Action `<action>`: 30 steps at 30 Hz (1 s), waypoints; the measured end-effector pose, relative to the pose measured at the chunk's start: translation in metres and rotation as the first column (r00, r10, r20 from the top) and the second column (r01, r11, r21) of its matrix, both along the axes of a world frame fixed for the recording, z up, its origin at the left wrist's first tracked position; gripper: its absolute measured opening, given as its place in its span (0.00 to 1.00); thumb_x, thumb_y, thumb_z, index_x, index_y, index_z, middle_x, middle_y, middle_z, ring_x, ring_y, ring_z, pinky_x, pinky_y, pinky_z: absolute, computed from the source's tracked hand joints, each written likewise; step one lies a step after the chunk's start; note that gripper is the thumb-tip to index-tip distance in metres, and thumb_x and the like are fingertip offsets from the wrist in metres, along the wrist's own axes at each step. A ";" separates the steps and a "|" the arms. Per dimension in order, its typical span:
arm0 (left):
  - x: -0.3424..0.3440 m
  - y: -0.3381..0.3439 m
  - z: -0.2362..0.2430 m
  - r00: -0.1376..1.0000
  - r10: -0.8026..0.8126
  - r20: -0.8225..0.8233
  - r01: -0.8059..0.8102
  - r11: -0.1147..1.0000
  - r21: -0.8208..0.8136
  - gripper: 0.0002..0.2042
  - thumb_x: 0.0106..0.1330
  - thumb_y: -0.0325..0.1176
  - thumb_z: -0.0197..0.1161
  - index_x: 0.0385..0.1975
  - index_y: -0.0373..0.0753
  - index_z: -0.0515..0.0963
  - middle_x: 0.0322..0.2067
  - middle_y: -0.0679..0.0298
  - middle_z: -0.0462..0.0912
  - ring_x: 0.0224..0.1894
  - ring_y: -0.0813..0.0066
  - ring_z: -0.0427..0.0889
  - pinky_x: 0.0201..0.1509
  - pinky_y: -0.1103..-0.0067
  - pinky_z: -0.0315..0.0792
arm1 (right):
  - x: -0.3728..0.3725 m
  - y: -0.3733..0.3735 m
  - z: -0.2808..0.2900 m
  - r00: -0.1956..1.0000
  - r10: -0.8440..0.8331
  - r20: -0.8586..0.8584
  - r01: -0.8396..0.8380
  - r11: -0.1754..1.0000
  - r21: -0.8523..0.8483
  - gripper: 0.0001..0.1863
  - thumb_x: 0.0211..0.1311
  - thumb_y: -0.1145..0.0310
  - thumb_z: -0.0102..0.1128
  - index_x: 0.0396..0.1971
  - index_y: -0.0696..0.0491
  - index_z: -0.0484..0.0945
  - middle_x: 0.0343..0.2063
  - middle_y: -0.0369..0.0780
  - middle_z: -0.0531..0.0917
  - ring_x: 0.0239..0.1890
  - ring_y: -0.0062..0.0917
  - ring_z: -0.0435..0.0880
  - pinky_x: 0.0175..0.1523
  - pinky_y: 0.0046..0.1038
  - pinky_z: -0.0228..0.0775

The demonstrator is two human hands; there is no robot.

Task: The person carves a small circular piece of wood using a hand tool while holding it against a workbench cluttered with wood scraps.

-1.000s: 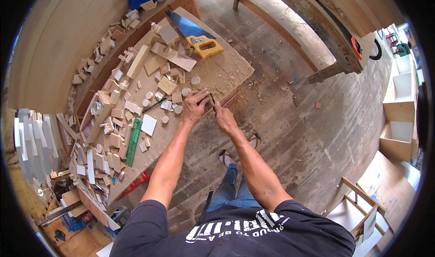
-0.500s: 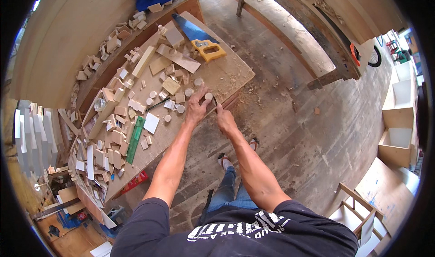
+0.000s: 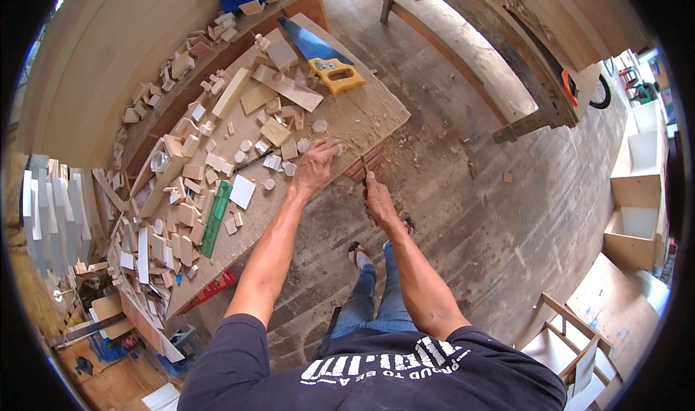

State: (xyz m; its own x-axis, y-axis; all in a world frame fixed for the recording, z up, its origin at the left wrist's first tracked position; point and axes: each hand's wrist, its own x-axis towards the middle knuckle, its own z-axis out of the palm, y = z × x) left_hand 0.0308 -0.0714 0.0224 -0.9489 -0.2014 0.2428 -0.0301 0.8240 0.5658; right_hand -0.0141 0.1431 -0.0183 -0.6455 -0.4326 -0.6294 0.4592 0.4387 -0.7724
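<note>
My left hand is at the front edge of the wooden workbench, its fingers bent round a small round wood piece that they mostly cover. Just off that edge, my right hand is closed round the handle of a thin, narrow-bladed tool. Its blade points away from me and stands apart from the wood piece; whether it is a knife or a chisel I cannot tell. More round wood pieces lie beside my left hand, along with a square wooden block.
A handsaw with a yellow handle rests on the far part of the bench. Wood offcuts crowd its left side, near a green strip and a white square. Shavings lie about the bench corner. White-lined wooden boxes stand far right.
My right hand has drawn back toward me and to the right, taking the blade away from the round wood piece. My left fingers have turned and now cover more of that piece.
</note>
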 end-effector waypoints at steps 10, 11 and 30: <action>0.002 0.017 0.001 0.994 0.108 -0.028 -0.109 0.992 -0.058 0.10 0.63 0.28 0.67 0.44 0.36 0.86 0.49 0.57 0.86 0.54 0.54 0.80 0.59 0.67 0.75 | 0.003 -0.038 0.027 0.996 0.056 -0.071 -0.057 0.998 -0.005 0.38 0.79 0.39 0.32 0.33 0.61 0.76 0.31 0.51 0.78 0.34 0.43 0.75 0.43 0.39 0.64; 0.003 0.016 -0.003 0.991 0.103 -0.080 -0.109 0.991 -0.075 0.10 0.63 0.28 0.67 0.44 0.36 0.86 0.48 0.57 0.86 0.54 0.54 0.80 0.59 0.67 0.76 | 0.002 -0.041 0.031 0.995 0.087 -0.057 -0.086 0.996 0.024 0.39 0.80 0.41 0.31 0.39 0.65 0.79 0.39 0.60 0.84 0.43 0.53 0.81 0.54 0.43 0.68; -0.006 0.019 -0.014 0.996 0.054 -0.073 -0.054 0.999 0.004 0.13 0.60 0.25 0.63 0.45 0.35 0.84 0.47 0.54 0.83 0.53 0.50 0.80 0.56 0.65 0.76 | -0.012 -0.053 0.017 0.905 0.223 -0.362 -0.149 0.964 0.222 0.38 0.80 0.44 0.31 0.34 0.65 0.81 0.34 0.63 0.83 0.44 0.60 0.83 0.50 0.48 0.71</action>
